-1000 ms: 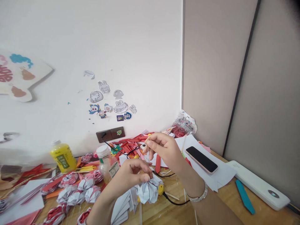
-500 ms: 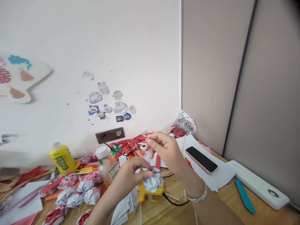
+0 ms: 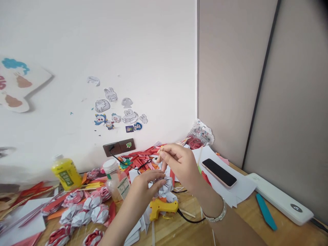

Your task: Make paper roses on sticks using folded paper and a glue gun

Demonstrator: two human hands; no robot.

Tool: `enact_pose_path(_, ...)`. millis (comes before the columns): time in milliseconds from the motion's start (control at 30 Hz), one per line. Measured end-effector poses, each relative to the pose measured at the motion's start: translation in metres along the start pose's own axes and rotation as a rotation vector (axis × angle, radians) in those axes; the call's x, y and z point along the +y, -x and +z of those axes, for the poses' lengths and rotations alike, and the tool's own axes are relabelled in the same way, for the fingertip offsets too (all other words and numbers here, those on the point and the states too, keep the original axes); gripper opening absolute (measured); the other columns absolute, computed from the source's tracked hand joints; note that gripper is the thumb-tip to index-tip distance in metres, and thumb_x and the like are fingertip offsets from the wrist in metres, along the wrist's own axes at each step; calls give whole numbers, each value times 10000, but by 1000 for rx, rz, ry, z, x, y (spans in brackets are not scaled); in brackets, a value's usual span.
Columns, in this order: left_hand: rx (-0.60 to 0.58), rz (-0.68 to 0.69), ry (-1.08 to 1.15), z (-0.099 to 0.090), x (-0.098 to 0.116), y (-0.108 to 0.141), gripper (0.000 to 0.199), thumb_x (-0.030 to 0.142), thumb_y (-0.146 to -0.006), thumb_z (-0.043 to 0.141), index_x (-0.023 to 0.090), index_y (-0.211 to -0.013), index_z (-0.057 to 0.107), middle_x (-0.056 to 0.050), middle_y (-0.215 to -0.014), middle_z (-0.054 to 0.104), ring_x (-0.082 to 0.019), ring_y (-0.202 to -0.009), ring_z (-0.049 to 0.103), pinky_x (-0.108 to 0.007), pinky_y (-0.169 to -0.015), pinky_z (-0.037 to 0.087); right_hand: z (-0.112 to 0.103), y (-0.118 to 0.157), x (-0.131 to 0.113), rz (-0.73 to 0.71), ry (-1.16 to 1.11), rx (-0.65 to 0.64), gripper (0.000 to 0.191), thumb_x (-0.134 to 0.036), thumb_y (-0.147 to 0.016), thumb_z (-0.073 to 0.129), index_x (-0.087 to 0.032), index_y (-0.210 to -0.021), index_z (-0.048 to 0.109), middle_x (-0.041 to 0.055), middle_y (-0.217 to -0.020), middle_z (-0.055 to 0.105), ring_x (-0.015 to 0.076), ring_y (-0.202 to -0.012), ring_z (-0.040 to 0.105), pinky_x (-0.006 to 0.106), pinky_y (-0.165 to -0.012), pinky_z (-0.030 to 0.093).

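My right hand [image 3: 179, 162] is raised over the middle of the table, thumb and fingertips pinched on a thin dark string [image 3: 162, 164]. Below it hangs a folded white paper flower [image 3: 167, 188], partly hidden behind my left hand [image 3: 147, 186]. The left fingers reach out beside the string, with the thumb apart from them and overlapping the flower's edge; whether they touch it is unclear. A yellow glue gun [image 3: 164, 207] lies on the wooden table just under the flower.
Red-and-white paper flowers [image 3: 87, 213] crowd the left. A yellow bottle [image 3: 66, 172] and a clear white-capped jar [image 3: 115, 181] stand behind. Red paper strips [image 3: 143, 157] pile by the wall. A phone [image 3: 219, 173] rests on white paper, near a white device [image 3: 280, 200] and teal strip [image 3: 266, 212].
The white flower has risen off the glue gun, which now shows more fully. My left thumb and fingers have parted. My right hand keeps its pinch, and the view has shifted slightly.
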State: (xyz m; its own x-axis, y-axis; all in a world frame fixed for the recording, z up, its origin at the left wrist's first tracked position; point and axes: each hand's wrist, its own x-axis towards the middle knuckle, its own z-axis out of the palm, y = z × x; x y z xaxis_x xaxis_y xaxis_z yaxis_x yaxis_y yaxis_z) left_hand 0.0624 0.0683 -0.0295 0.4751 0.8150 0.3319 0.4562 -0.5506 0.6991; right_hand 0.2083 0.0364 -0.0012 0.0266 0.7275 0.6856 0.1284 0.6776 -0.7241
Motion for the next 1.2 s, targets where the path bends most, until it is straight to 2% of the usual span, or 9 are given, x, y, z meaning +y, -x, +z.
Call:
enact_pose_path(100,-55,14,9,0,0,1,173,279,-761,583,239,-820,741,-47,-942,748,-249,-939,645,-316,-845,454,1,0,1,-11,53,33,182,-196,-866,493,-191,-707,582,-31,-603,590,105,-524,582,208,-543,455)
enact_pose_path(367,-202,13,48,-1,1,2,306,325,-815,519,169,-948,745,-67,-884,753,-240,-806,662,-293,-714,479,3,1,1,-43,86,55,170,-191,-863,502,-191,-712,580,-20,-667,622,93,-525,572,191,-509,444)
enact_pose_path(567,-226,41,72,0,5,3,242,295,-808,539,207,-851,760,-22,-875,757,-207,-766,656,-274,-723,476,1,1,-3,-9,60,55,185,-202,-854,503,-190,-696,597,-27,-614,607,98,-507,570,204,-504,446)
enact_pose_path(700,-251,67,109,1,5,4,254,325,-837,526,221,-837,758,-22,-870,753,-216,-838,661,-270,-769,471,1,1,-5,-6,39,71,168,-215,-855,504,-190,-715,592,-13,-662,631,97,-495,576,207,-494,457)
enact_pose_path(800,-198,-5,175,-1,1,3,243,342,-809,558,216,-875,755,-43,-948,750,-246,-936,646,-297,-826,468,-1,1,-3,-31,58,119,141,-220,-859,512,-189,-745,591,-6,-689,636,99,-496,583,208,-488,461)
enact_pose_path(900,-146,-71,233,-5,-4,3,373,441,-831,508,211,-1056,697,-71,-1094,704,-262,-1015,611,-345,-851,479,-3,-1,1,-74,68,200,130,-223,-862,521,-189,-756,587,0,-682,631,105,-504,581,217,-500,468)
enact_pose_path(1000,-124,-243,456,-4,-3,3,521,572,-785,531,223,-1163,617,-92,-1227,603,-233,-881,635,-363,-752,528,-6,-4,7,-73,41,298,122,-238,-867,525,-188,-772,581,6,-667,633,118,-521,588,243,-546,486)
enact_pose_path(1100,11,-388,690,14,0,2,590,516,-636,726,206,-1124,612,-82,-1118,591,-174,-744,611,-309,-644,529,-7,-7,12,-56,2,397,112,-253,-870,520,-188,-798,577,18,-719,656,122,-541,601,261,-588,500)
enact_pose_path(1200,136,-394,787,40,-2,-2,585,520,-723,615,214,-1208,503,-46,-955,570,-165,-797,587,-282,-639,517,-5,-8,19,-32,49,430,107,-261,-861,521,-189,-796,568,20,-717,647,131,-553,603,260,-580,493)
